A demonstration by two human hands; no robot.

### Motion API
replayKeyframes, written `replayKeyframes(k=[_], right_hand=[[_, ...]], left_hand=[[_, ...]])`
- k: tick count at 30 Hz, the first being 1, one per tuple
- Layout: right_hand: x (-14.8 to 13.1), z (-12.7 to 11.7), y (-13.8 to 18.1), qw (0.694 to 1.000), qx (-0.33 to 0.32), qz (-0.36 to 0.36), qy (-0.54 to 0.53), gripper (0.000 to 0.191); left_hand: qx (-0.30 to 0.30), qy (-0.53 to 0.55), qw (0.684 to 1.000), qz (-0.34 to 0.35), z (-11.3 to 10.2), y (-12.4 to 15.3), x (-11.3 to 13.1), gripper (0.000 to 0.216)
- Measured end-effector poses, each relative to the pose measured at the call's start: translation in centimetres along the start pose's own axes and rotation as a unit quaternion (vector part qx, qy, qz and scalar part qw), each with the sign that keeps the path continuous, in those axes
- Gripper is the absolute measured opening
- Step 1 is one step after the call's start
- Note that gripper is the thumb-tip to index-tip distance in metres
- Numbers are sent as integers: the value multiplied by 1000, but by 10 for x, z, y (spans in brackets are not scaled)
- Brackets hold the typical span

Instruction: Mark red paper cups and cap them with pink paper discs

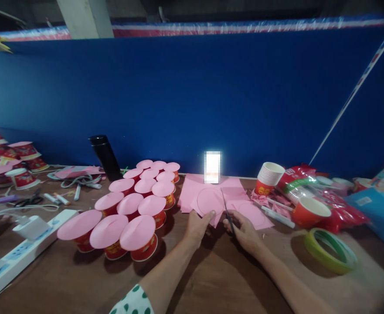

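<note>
My left hand (pixel 198 226) pinches the lower edge of a pink paper sheet (pixel 210 199) with a circle drawn on it. In my right hand (pixel 242 229) is a pair of dark scissors (pixel 225 205), its blades upright along the sheet's right edge. Fingers cover most of the handles, and how far the blades part is hard to make out. Behind the held sheet lies a stack of pink paper (pixel 188 189). Another pink sheet with a drawn circle (pixel 251 213) rests on the table just right of the scissors.
Rows of red paper cups topped with pink discs (pixel 137 233) stand on the left, near a black bottle (pixel 105 157) and a white power strip (pixel 31 248). To the right are stacked cups (pixel 267 178), a tipped cup (pixel 311 212), a marker (pixel 278 216) and a tape roll (pixel 329 250).
</note>
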State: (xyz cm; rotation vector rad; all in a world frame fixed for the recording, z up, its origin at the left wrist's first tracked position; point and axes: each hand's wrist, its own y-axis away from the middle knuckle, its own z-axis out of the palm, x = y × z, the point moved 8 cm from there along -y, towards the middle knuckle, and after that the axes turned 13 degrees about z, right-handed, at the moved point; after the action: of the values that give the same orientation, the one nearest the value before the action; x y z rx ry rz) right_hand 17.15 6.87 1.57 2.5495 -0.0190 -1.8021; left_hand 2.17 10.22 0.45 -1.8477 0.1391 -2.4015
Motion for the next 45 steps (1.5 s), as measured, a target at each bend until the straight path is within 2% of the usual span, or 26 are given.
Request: replayKeyframes(k=[3,9,17,30,35,45], right_hand=[[0,0,0,1000,1,2,1,40],[-3,-1,1,1000,7,-7,9,38],[1,1,0,1000,-9,-8,-6,37],[1,5,2,997,-44,19,-54,36],[1,4,2,998,-41,21,-53,36],[4,4,1,999,-35,14,-40,37]], left_hand=[[-11,10,1000,-13,3,2,-2,36],[-36,49,997,41,8,1,3,39],[-16,23,1000,4,4,2,-3,41],[-33,25,999,32,5,1,-1,38],[-25,23,999,17,4,1,0,38],[-45,20,997,54,6,1,3,41]])
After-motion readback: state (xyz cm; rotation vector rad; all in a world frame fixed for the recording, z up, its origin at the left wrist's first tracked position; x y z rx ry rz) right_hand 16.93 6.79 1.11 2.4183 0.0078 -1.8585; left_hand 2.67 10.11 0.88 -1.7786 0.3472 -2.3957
